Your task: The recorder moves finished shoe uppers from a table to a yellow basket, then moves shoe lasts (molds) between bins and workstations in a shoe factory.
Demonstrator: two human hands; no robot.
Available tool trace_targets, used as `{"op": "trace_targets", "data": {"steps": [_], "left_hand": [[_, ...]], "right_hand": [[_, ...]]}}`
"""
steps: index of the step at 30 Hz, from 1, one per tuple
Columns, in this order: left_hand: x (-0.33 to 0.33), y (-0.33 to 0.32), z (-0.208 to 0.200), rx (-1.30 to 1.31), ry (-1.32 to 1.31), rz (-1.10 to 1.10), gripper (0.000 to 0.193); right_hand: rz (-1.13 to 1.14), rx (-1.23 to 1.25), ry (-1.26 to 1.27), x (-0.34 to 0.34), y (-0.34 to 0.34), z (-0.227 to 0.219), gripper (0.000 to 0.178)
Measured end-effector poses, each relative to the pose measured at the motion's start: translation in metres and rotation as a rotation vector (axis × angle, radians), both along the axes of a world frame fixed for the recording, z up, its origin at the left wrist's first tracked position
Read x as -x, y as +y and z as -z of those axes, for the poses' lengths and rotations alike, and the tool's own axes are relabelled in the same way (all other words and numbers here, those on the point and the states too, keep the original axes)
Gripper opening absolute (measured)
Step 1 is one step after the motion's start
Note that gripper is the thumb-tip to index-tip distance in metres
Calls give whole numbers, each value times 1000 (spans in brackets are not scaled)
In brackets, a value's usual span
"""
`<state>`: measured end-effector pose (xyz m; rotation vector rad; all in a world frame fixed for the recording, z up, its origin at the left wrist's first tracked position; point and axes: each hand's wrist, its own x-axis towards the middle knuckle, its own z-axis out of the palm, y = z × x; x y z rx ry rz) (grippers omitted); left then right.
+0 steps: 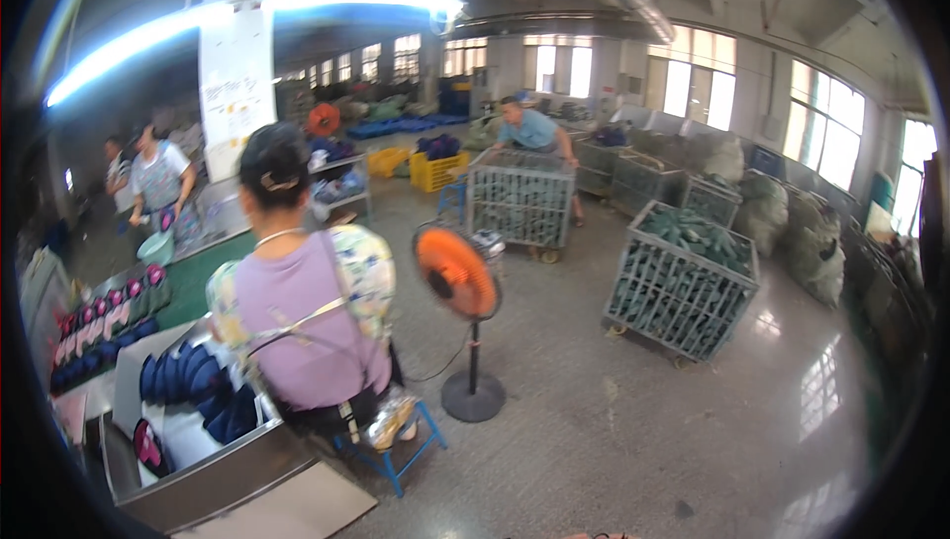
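Observation:
Neither of my hands shows; only a thin sliver of something I cannot make out touches the bottom edge. Closest to me on the left is a metal bin (213, 455) with dark blue, rounded padded pieces (188, 376) stacked in it. A round dark piece with a pink patch (151, 446) leans at its near end. Beside the bin a person in a lilac top (312, 326) sits with their back to me on a blue stool (398, 458). To their right stands an orange pedestal fan (455, 274).
A wheeled cage cart (683, 287) full of grey-green pieces stands on the right. Behind another cage cart (520, 200) a person in blue (534, 130) bends forward. Large sacks (813, 242) line the right wall. Yellow crates (439, 171) sit farther back. Two people work far left.

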<state>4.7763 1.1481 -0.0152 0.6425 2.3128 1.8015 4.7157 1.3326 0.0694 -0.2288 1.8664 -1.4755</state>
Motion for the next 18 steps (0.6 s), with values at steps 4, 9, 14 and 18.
{"op": "trace_targets", "data": {"steps": [4, 9, 14, 18], "left_hand": [[70, 14, -31, -143, -303, 251, 53], [154, 5, 0, -504, -464, 131, 44], [224, -62, 55, 102, -297, -266, 20], [296, -127, 60, 86, -412, -406, 22]], "right_hand": [[73, 87, -28, 67, -8, -16, 13], [112, 421, -64, 169, -30, -4, 14], [351, 464, -128, 267, -50, -20, 4], [631, 332, -96, 364, -50, 28, 6]]}}
